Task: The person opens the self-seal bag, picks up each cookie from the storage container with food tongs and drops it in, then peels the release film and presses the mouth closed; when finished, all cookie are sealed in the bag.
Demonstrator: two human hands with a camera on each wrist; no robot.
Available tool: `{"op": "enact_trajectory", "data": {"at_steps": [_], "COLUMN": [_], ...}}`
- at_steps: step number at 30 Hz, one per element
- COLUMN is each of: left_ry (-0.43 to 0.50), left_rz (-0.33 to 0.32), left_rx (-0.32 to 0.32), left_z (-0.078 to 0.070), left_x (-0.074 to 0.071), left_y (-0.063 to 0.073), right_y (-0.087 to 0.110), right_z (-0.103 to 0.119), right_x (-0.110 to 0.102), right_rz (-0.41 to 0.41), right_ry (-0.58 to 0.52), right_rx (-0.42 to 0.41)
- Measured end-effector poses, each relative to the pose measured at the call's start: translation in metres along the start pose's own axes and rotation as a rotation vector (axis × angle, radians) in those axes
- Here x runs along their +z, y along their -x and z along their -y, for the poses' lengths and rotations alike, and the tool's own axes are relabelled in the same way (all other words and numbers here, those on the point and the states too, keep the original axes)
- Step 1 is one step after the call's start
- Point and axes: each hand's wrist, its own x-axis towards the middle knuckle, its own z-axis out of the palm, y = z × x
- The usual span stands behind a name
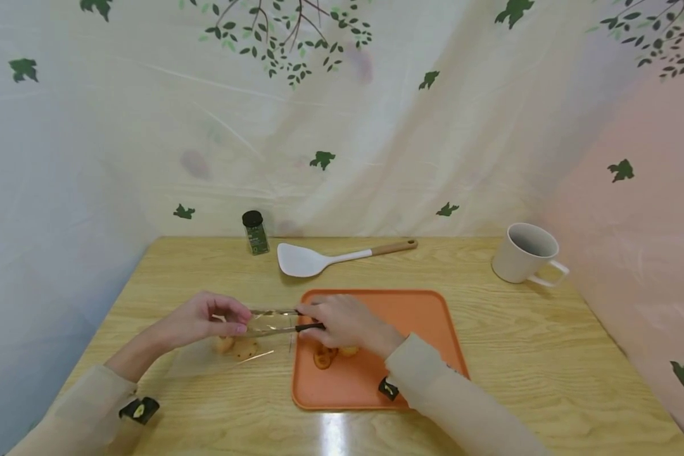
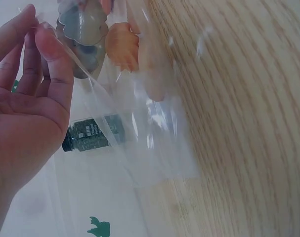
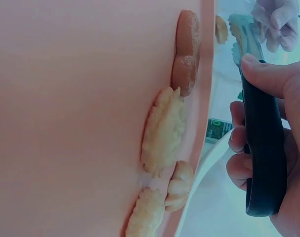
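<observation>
My left hand pinches the mouth of a clear plastic bag between thumb and fingertips. My right hand grips the black handles of metal tongs. The scalloped tong heads reach to the bag mouth, just by the left fingers. In the left wrist view a golden-brown pastry shows beside them through the plastic; whether the tongs hold anything I cannot tell. Small baked pieces appear at the bag. Under the right hand, several pastries lie on the orange tray.
Behind the tray lies a white turner with a wooden handle. A black-capped spice jar stands at the table's back left. At the back right is a pale mug. A leaf-patterned curtain hangs behind the wooden table.
</observation>
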Motion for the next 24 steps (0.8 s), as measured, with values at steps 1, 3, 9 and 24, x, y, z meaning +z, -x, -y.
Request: {"op": "enact_trajectory", "data": {"at_steps": [1,3,9,24], "left_ry": [0.000,0.002,0.010,0.014], "left_rz": [-0.001,-0.002,-0.002,0.005], "left_rx": [0.000,-0.002,-0.009,0.000], "left_z": [0.000,0.000,0.000,-0.002], "left_x": [0.000,0.000,0.000,-0.002], "left_y": [0.000,0.000,0.000,0.002], "right_y": [0.000,0.001,0.002,0.019], "right_z": [0.000,0.000,0.000,-0.004], "right_x": [0.000,-0.002,-0.006,-0.014], "right_rz": [-0.002,-0.010,-0.017,0.038], "right_ry": [-0.002,-0.012,-0.034,-0.088], "right_rx": [0.001,0.001,-0.001,-0.018]}}
